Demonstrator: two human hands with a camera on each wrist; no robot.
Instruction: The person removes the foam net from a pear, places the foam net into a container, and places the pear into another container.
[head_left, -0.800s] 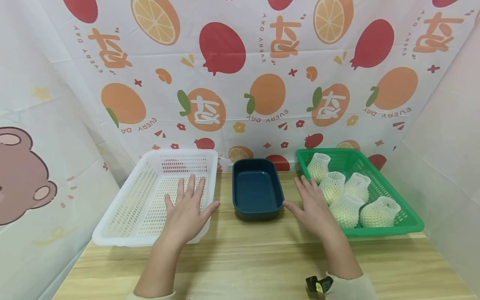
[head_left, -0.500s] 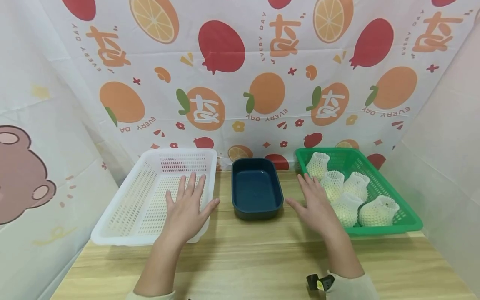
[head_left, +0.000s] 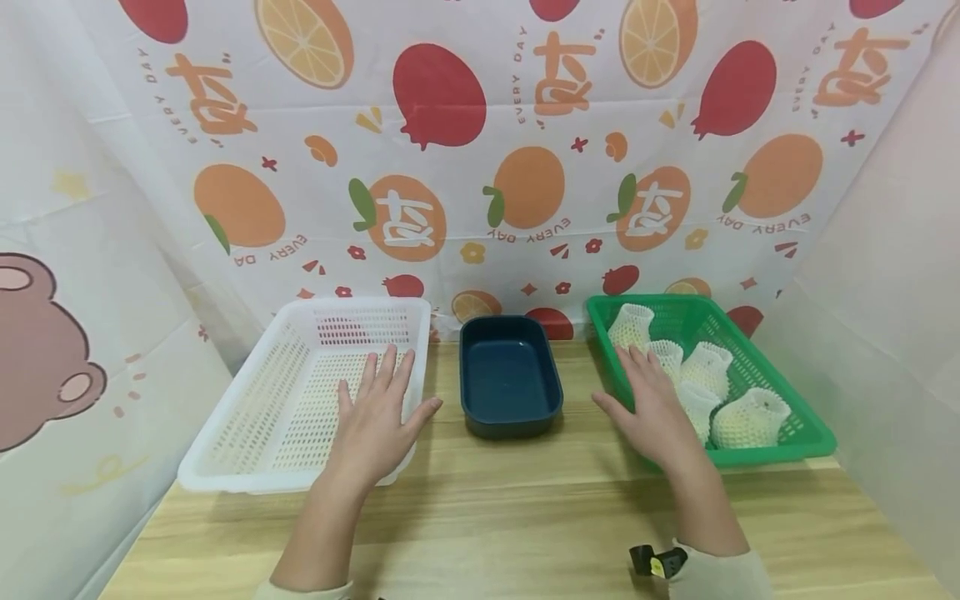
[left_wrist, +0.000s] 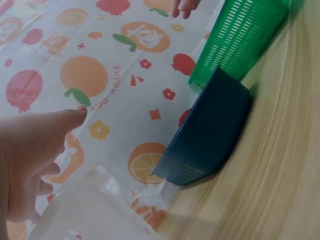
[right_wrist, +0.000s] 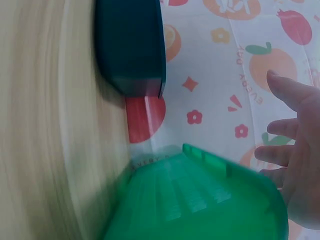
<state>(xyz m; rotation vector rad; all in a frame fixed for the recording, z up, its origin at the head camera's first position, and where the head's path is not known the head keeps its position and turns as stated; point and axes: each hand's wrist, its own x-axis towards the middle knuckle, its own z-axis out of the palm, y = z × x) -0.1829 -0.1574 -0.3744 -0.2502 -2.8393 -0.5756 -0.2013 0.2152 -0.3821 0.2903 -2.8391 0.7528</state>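
Netted fruits (head_left: 752, 419) — right hand (head_left: 657, 414) hovers near, palm down.

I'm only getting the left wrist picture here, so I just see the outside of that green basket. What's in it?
Observer: The green basket holds five pale things in white foam netting.
Visitor: Neat! And that pale shape at the bottom of my picture?
Observer: From the head view, it's a white basket with rows of slots in its floor.
Visitor: I also see fingertips up top. Where's that hand?
Observer: That's the right hand; the head view shows it overlapping the green basket's left side.
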